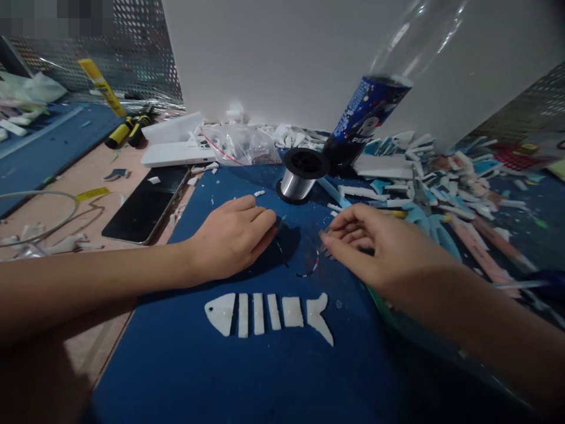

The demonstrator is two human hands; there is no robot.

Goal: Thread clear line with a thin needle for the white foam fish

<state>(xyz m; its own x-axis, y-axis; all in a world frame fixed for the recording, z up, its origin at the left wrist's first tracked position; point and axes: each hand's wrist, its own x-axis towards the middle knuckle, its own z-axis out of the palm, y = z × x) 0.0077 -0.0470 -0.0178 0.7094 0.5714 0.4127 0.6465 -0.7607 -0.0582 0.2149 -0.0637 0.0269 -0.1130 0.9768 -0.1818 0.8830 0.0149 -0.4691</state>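
A thin beaded strand (304, 274) with black, white and pink segments hangs in a loop between my hands, above the blue mat. My left hand (241, 235) is curled closed, palm down, around one end of it, and its fingertips are mostly hidden. On the other side, my right hand (357, 238) has thumb and fingers pinched together at the strand's other end. Nearer to me lies a white fish shape cut into several pieces: a head (221, 315) with an eye hole, narrow strips (258, 314), a wider block (292, 312) and a forked tail (320, 318).
Behind my hands stand a wire spool (298, 182) and a leaning Pepsi bottle (366, 118). A dark phone (145, 206) lies at left, near yellow-black pliers (119, 132). White and blue scraps (468, 176) and blue-handled pliers (426, 218) crowd the right. A plastic bag (242, 144) lies behind.
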